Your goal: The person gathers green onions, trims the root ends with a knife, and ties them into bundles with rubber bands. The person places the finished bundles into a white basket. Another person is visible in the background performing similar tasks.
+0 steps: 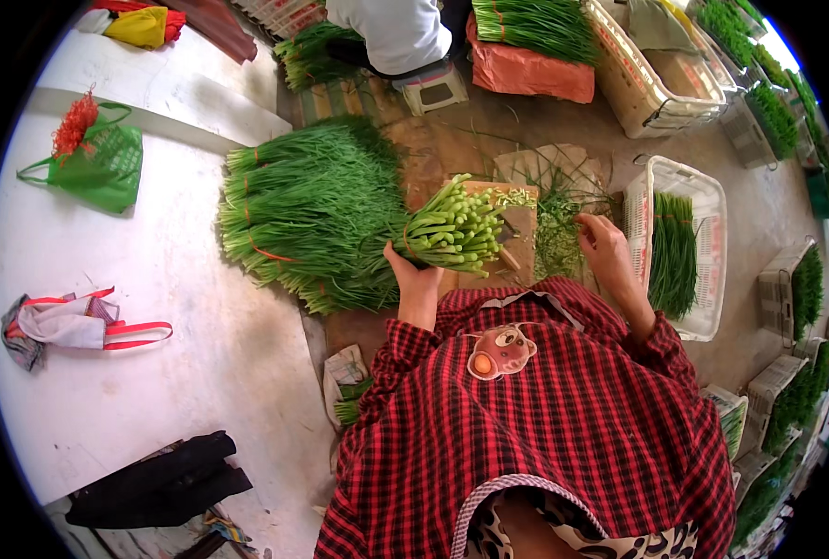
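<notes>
My left hand (414,278) is closed around a banded bundle of green stalks (453,227), its cut ends pointing right over a wooden board (525,227). A knife-like dark blade with a wooden handle (509,259) lies partly hidden beside the bundle. My right hand (601,248), fingers curled, hovers to the right of the board above scattered trimmings (557,237); whether it holds a small piece is unclear. A large pile of banded, chive-like greens (309,209) lies left of the bundle.
At right stands a white plastic crate (711,279) with greens inside; more crates line the far right. A co-worker in a white top (404,35) sits on a plastic stool (436,91) ahead. A green bag (100,168) and cloths rest on the white ledge (197,335) at left.
</notes>
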`<state>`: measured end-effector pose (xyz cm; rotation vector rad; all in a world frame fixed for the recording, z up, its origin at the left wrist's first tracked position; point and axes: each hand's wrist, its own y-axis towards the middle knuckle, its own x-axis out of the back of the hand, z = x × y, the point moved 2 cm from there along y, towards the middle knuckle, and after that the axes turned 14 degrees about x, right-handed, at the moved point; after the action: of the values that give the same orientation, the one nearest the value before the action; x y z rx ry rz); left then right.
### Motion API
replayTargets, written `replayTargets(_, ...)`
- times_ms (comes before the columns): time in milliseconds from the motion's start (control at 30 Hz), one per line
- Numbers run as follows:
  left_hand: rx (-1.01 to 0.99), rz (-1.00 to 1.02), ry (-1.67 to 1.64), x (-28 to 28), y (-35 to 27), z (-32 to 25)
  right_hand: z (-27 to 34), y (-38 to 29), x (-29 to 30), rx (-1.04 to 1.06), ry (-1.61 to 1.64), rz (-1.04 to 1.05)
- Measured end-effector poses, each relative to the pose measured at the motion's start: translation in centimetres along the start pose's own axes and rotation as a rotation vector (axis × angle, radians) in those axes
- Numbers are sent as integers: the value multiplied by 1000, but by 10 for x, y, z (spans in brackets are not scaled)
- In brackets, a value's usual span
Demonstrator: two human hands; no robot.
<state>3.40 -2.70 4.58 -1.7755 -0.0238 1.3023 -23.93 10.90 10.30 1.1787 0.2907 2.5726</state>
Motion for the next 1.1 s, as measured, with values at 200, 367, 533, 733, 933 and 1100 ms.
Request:
replayTargets(200,-49,109,227,1,-2,-7,17,13,-13,99,-44,47)
replayTargets(367,-64,147,324,-4,6,-22,-6,26,-43,-281,453,312)
replayTargets(533,-55,88,629,-18,5,-13,-9,58,-77,-609,1047,387)
replayTargets(733,-155,-42,995,-5,21,9,35,99,-170,-375,1028,-30)
replayTargets(933,-194,-249,1165,32,43,20,0,39,-206,-654,1250,-289)
replayTargets(1100,-305,-488,1183,59,38,10,-9,11,-220,-1056,1097,-407)
